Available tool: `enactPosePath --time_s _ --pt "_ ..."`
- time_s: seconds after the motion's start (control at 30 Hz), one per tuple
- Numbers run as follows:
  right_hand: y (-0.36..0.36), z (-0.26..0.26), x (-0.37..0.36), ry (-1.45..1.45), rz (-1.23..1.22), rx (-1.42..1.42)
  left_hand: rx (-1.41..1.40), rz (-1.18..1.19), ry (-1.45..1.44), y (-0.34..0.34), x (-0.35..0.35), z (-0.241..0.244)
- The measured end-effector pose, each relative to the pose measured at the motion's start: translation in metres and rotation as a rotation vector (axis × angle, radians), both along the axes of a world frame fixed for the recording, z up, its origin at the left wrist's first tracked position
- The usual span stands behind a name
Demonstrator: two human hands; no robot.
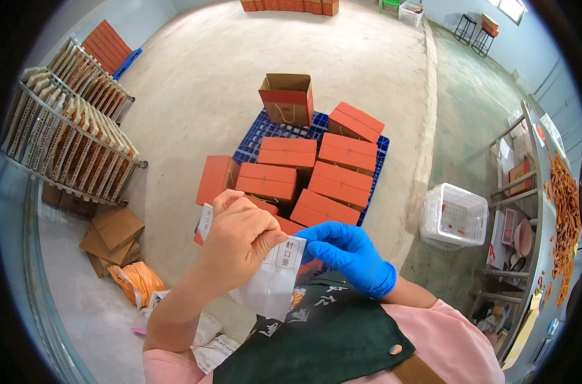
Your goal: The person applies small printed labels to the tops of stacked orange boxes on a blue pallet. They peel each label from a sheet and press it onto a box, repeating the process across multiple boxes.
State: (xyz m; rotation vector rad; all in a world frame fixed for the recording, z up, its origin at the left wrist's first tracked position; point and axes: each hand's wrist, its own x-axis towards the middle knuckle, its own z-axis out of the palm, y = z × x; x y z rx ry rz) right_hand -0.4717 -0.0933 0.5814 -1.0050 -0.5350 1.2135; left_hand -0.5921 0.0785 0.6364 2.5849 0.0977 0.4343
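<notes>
In front of my apron, a white sheet of printed sticker labels [272, 295] hangs down between my hands. My bare left hand [243, 242] pinches its top edge between thumb and fingers, and another part of the strip shows beyond that hand. At the sheet's upper right corner, my right hand [355, 259], in a blue glove, has thumb and forefinger closed on the edge. Its fingertips are partly hidden. Just past my hands, several closed orange-red cartons [341, 185] stand on a blue plastic pallet [248, 144]. An open-topped carton with a rope handle [286, 103] stands at the far end.
Wheeled racks of trays [75, 139] stand to the left, near flattened cardboard [113, 230] and an orange sack [137, 283]. On the right are a white plastic basket [454, 216] and a metal table [543, 230] bearing a pile of brown strips [564, 211]. More cartons [291, 6] line the back.
</notes>
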Motion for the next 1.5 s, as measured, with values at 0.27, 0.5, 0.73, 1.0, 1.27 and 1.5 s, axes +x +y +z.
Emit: enactPosePath --time_s 0.27,0.5,0.73,1.0,1.27,1.5 --pt "-0.002 -0.004 0.008 0.072 0.101 -0.045 0.039 -0.039 0.001 -0.003 0.002 0.001" --pt "0.0 -0.007 0.005 0.135 0.129 -0.069 0.079 -0.087 0.041 -0.006 0.001 0.01" --pt "0.0 -0.017 -0.002 0.297 0.066 0.018 0.249 0.277 -0.191 -0.029 0.0 0.002" --pt "0.0 -0.02 -0.012 0.162 -0.065 0.043 0.123 0.233 -0.168 -0.057 -0.013 -0.007" --pt "0.002 -0.021 -0.02 -0.271 -0.167 0.076 0.411 0.151 -0.137 -0.056 -0.012 -0.005" --pt "0.004 -0.017 -0.021 -0.688 -0.248 0.132 0.479 0.011 -0.156 -0.043 -0.015 -0.005"
